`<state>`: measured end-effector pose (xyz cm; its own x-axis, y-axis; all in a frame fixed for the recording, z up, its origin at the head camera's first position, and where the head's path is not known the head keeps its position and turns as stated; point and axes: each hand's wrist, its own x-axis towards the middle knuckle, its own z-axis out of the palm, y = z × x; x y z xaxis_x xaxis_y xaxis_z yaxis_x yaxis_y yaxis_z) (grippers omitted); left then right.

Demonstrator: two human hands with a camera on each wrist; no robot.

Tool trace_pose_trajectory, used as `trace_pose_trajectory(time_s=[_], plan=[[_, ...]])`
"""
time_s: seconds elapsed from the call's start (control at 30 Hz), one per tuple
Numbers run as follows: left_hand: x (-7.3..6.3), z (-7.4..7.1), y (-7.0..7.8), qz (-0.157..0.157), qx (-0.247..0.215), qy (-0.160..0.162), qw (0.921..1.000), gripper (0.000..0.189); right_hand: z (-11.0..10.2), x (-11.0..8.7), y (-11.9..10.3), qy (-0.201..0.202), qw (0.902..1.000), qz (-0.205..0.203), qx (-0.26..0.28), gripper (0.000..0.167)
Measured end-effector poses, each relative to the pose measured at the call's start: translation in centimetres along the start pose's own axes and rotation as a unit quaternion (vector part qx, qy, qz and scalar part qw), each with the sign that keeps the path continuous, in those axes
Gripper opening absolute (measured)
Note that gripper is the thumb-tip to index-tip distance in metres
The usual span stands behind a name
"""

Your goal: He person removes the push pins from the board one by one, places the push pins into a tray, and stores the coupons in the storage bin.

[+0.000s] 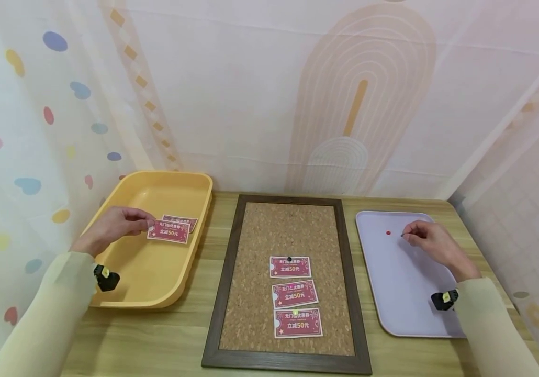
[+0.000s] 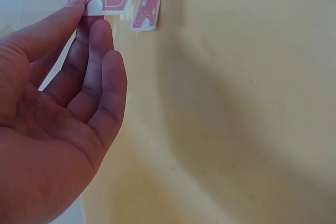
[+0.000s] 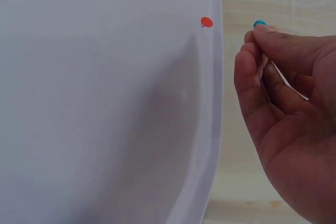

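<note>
My left hand (image 1: pixel 118 229) pinches a red-and-white paper coupon (image 1: pixel 168 233) by its left end, over the yellow tray (image 1: pixel 133 285). Behind it, a second coupon (image 2: pixel 148 3) lies in that tray, partly covered in the head view. Over the lavender tray (image 1: pixel 403 309), my right hand (image 1: pixel 431 245) holds a small blue thumbtack (image 3: pixel 259 23) between thumb and fingertips. A red thumbtack (image 1: pixel 388 233) lies on the lavender tray, just left of those fingertips.
Between the trays lies a dark-framed cork board (image 1: pixel 260 225). Three coupons stand in a column on its lower half: an upper one (image 1: pixel 290 269) with a black tack, a middle one (image 1: pixel 293 296), and a lower one (image 1: pixel 298 327) with a yellow tack. A patterned curtain (image 1: pixel 232 104) hangs behind.
</note>
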<state>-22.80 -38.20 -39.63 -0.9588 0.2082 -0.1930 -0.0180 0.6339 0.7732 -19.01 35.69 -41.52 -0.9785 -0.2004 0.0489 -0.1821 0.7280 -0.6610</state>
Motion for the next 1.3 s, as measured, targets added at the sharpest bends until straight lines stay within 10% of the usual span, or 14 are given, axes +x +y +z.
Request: trace_pose_trajectory(time_s=[0.3,1.3], plan=[[0.3,0.2,-1.5,-0.026,-0.045,-0.022,0.9984,0.042,0.2,0.6,0.5,-0.014,0.9998,-0.003,0.017,0.008],[1.4,1.1,-2.7,-0.052,0.041,-0.003,0.9978,0.039,1.8,2.1,0.3,-0.041,0.9980,0.005,-0.048,0.005]])
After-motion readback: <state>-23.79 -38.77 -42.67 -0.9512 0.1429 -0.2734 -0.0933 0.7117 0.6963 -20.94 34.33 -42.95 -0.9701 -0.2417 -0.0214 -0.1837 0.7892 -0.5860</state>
